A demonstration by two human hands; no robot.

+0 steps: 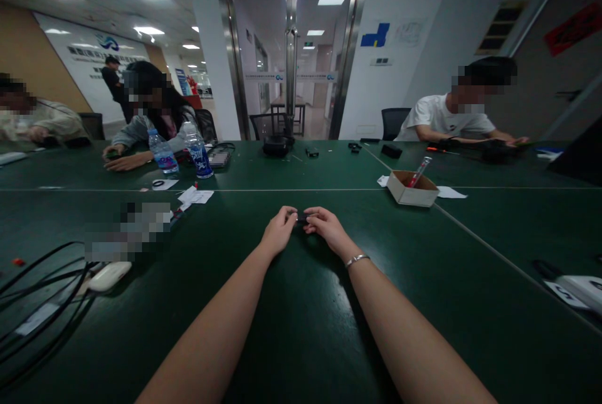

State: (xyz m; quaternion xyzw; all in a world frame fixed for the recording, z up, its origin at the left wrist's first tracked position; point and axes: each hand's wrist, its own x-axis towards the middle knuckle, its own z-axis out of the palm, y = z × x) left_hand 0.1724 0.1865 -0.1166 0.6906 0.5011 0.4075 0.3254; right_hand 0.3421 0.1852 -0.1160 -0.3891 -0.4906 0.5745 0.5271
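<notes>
Both of my arms reach forward over the dark green table (301,316). Between the fingertips of my two hands is a small dark object (301,219), too small to name for certain. My left hand (281,231) pinches its left end between thumb and fingers. At the other end, my right hand (325,227) has its thumb and index finger closed on it. A silver bracelet (357,260) circles my right wrist. The fingers cover much of the object, which is held just above the tabletop.
A cardboard box (412,194) with a red-and-clear tube stands right of my hands. Two bottles (199,156) stand at the back left. Black cables (42,291) and a white computer mouse (110,276) lie left. A black case (276,146) sits ahead. Several people sit around the table.
</notes>
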